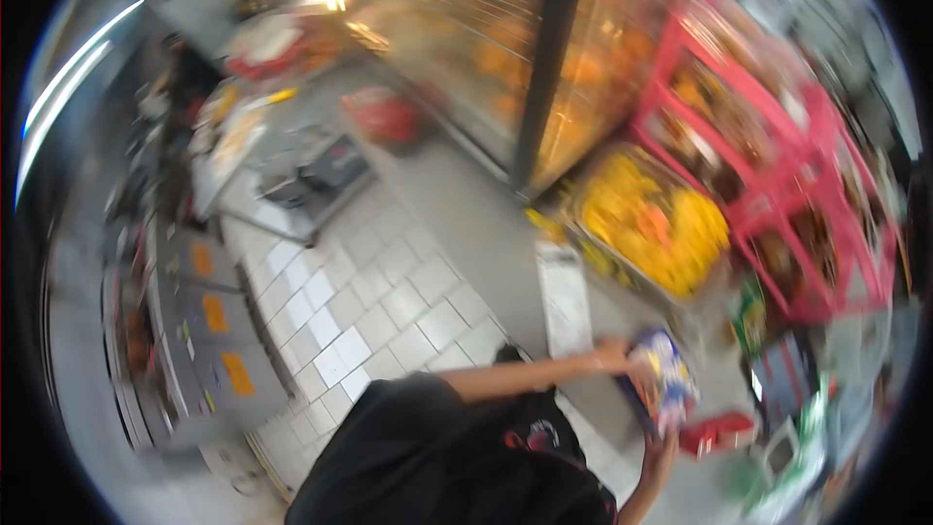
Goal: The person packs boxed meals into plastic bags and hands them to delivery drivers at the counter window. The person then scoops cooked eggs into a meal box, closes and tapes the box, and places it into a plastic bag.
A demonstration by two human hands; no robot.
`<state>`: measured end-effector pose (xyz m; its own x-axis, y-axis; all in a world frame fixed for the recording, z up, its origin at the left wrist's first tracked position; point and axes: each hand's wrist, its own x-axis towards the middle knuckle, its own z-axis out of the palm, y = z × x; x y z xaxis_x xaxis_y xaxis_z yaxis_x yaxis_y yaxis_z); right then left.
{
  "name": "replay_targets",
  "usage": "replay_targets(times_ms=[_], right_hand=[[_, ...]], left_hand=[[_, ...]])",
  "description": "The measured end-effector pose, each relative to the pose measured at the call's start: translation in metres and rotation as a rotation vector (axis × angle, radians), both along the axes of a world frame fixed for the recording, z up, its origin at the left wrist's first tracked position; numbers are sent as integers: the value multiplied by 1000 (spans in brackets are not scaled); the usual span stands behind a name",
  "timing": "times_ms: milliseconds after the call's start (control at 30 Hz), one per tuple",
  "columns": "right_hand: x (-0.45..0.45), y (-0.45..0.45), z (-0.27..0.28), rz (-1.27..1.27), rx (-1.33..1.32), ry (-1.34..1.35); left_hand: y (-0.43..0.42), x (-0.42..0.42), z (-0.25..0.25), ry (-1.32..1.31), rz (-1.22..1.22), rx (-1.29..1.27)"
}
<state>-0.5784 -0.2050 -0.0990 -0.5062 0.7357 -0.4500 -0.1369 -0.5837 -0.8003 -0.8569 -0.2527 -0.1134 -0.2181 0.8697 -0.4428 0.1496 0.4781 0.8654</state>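
A blue, white and yellow packet (664, 379) is held over the grey counter, with its print blurred. My left hand (619, 358) grips its upper left edge, the forearm stretched across from the black shirt. At the packet's lower end, my right hand (661, 445) has its fingers closed on it. A red packet (717, 435) lies just right of my right hand. Up and to the left of the packet, a white paper strip (564, 297) rests on the counter.
A tray of yellow food (653, 222) stands beyond the paper, beside a glass display case (466, 39). Pink racks (768, 165) hold packed items at the right. Grey drawers (209, 331) and a metal table (311, 196) stand left of the tiled floor.
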Motion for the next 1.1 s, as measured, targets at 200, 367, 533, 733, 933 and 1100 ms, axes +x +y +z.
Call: replay_targets(times_ms=[200, 367, 533, 733, 933, 1100], right_hand=[[-22, 11, 18, 173, 602, -413], [-55, 34, 84, -69, 74, 17], [-64, 97, 28, 164, 648, -219], [-158, 65, 145, -266, 982, -266], [-203, -24, 186, 299, 926, -89], [-228, -40, 181, 334, 953, 32]], left_hand=[[-3, -4, 25, -234, 138, 22], [1, -28, 46, -629, -128, 78], [-12, -44, 109, -792, 275, 238], [-6, -72, 152, -941, 559, 471], [-11, -77, 187, -896, 769, 616], [-15, -74, 194, -815, 917, 614]])
